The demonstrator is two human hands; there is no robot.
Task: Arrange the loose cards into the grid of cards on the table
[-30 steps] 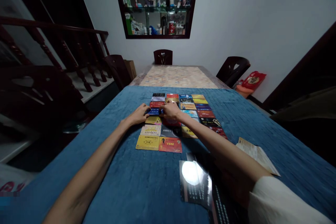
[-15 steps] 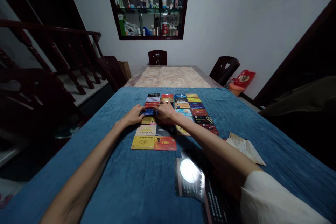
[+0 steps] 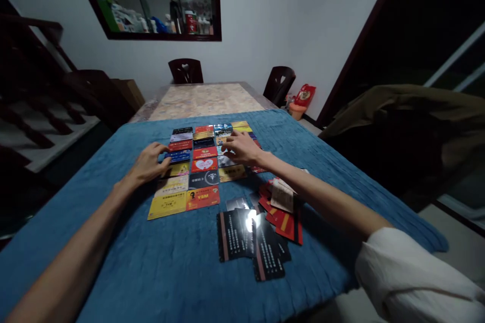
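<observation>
Several colourful cards [image 3: 200, 165] lie in a grid of rows on a blue cloth [image 3: 151, 252]. My left hand [image 3: 148, 162] rests at the grid's left edge, its fingertips touching a dark blue card [image 3: 178, 156]. My right hand [image 3: 242, 147] lies over the right-hand columns with its fingers stretched forward onto the cards, holding nothing. A red card with a white heart [image 3: 203, 164] shows between the hands. Yellow and orange cards [image 3: 184, 202] form the nearest row.
A loose pile of black and red cards [image 3: 257, 232] lies near the front edge, with a folded paper [image 3: 282, 194] on it. Beyond the cloth the bare patterned tabletop [image 3: 200, 101] and two dark chairs [image 3: 185, 69] stand. A coat-draped chair [image 3: 409, 126] sits right.
The view has swung right and down. My right hand moved from the grid's middle column to the right-hand columns, uncovering the red heart card. My left hand stays on the blue card.
</observation>
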